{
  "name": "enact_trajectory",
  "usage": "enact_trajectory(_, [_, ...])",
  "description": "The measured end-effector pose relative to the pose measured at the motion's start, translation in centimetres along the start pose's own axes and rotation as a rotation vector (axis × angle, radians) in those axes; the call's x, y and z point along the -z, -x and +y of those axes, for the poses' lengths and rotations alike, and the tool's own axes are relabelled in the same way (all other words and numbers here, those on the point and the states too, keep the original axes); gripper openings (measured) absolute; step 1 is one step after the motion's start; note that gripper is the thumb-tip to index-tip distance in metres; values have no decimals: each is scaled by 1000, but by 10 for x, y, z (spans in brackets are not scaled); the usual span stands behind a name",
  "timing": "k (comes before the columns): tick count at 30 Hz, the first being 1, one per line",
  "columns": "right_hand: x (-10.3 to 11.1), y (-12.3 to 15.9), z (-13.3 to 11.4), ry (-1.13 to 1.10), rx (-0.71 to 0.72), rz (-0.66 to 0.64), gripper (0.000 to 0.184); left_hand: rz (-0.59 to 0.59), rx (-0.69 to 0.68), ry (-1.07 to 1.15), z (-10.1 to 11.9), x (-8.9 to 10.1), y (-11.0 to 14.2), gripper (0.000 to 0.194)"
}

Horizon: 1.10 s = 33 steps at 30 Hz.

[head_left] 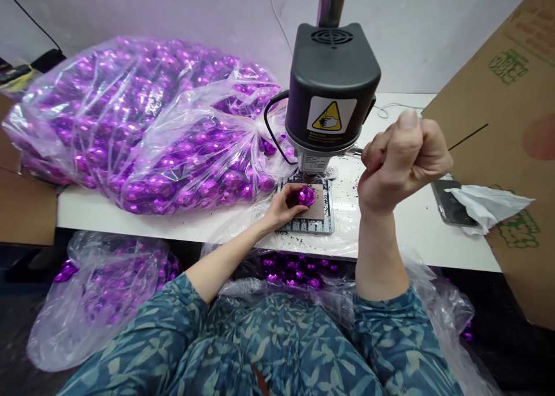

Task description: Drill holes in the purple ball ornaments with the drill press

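My left hand (286,208) pinches a shiny purple faceted ball (307,195) between thumb and fingers. The ball rests over a brown board (318,208) on the slotted metal base (327,225) of a bench drill press (332,78). Directly above the ball is the drill's lower end; the bit itself cannot be made out. My right hand (405,159) is raised to the right of the machine, its fingers wrapped around the press lever (356,151), whose grip is mostly hidden by the fist.
A big clear bag of purple balls (143,124) fills the table's left side. Open plastic with more balls (295,269) hangs below the front edge. Dark shavings surround the base. At right are a phone (453,202), a white tissue (488,205) and a cardboard box (507,124).
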State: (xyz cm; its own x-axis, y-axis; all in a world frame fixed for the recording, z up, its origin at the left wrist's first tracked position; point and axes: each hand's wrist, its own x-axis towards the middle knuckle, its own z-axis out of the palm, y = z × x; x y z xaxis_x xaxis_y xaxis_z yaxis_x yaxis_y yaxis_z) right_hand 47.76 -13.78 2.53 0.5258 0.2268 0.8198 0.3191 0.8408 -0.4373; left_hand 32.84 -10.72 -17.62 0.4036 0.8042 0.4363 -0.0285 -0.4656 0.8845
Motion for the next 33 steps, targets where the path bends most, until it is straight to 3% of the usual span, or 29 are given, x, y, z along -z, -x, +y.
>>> enact_trajectory(5, [6, 9, -3, 8, -2, -21, 52, -2, -27, -34, 0, 0, 1, 57])
enact_trajectory(16, [23, 36, 21, -170, 353, -84, 47, -8, -67, -91, -1, 2, 0, 54])
enact_trajectory(24, [30, 44, 32, -179, 433, -129, 46, 22, -58, -73, -5, 0, 1, 55])
enact_trajectory(29, [23, 32, 19, -149, 347, -96, 48, 7, -50, -26, -3, 0, 0, 57])
enact_trajectory(33, [6, 2, 5, -54, 55, -69, 47, 22, -37, -15, 1, -2, 1, 55])
